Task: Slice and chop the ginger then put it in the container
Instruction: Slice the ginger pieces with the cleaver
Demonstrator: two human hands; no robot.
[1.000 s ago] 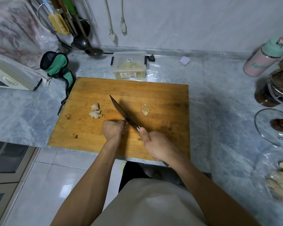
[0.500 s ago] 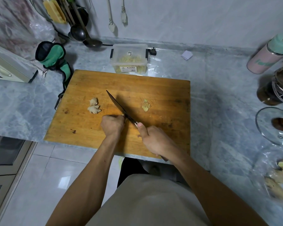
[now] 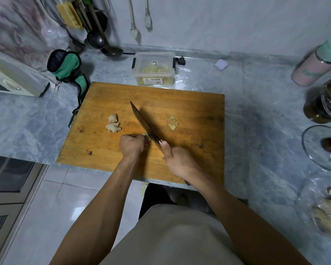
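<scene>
Little moved: left hand point(image 3: 131, 145) still pins ginger point(image 3: 146, 136); right hand point(image 3: 177, 162) grips knife point(image 3: 144, 123); two knobs point(image 3: 112, 123) beside.

The cutting board point(image 3: 189, 111) is wood, matt and stained with dark marks. The bench point(image 3: 256, 111) is grey veined stone with a soft sheen. The knife point(image 3: 143, 123) has a dark, dull metal blade. The container point(image 3: 154, 68) is clear, cloudy plastic with a paper label. The ginger pieces point(image 3: 113, 124) look knobbly and rough. The lid point(image 3: 321, 148) is glossy glass. The floor tiles point(image 3: 55, 197) are glossy.
</scene>
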